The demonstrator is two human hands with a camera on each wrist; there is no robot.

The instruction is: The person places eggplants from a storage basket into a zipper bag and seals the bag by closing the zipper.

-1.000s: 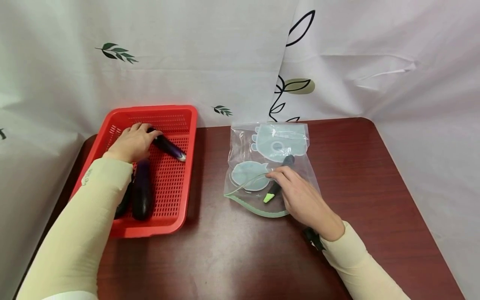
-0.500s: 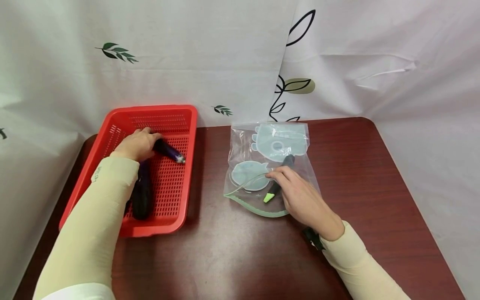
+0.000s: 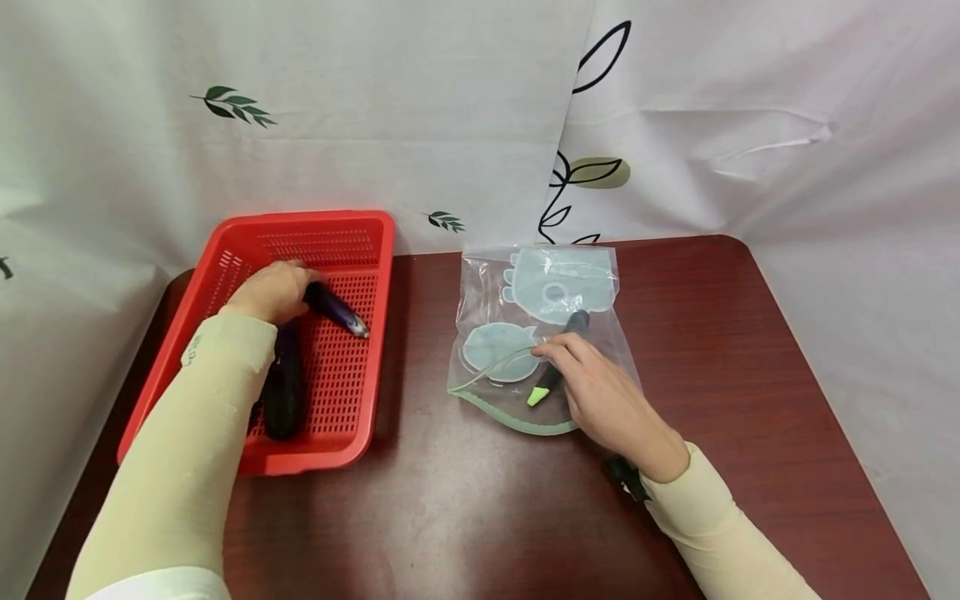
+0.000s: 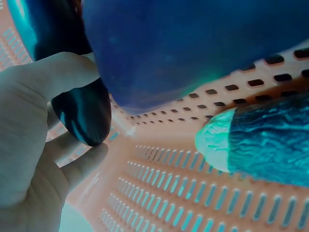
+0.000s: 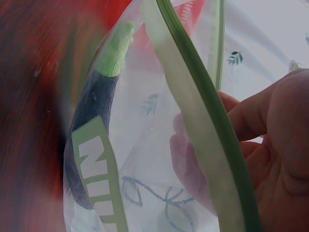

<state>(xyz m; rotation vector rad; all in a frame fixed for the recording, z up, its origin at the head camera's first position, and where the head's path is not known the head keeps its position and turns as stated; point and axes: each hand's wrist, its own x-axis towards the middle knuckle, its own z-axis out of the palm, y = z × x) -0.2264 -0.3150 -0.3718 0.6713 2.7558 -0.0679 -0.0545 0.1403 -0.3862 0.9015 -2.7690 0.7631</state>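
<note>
Inside the red basket (image 3: 307, 458), my left hand (image 3: 270, 292) grips a dark purple eggplant (image 3: 335, 307), whose pale stem end points right and down. In the left wrist view, thumb and fingers lie on either side of that eggplant (image 4: 84, 116). A second eggplant (image 3: 283, 392) lies below the hand, partly covered by the sleeve. On the right, my right hand (image 3: 611, 400) pinches the rim of a clear zip bag (image 3: 483, 292), its mouth parted. Through the film shows a slim eggplant (image 5: 99, 96) with a bright green end.
The basket stands at the left of a dark red wooden table (image 3: 450, 500). White patterned cloth (image 3: 480, 125) hangs behind and at both sides. In the left wrist view, another green-tipped eggplant (image 4: 270, 140) lies near the basket wall.
My left hand has shifted slightly right and down in the basket, and the gripped eggplant's stem end has swung a little lower. The right hand and bag have stayed put.
</note>
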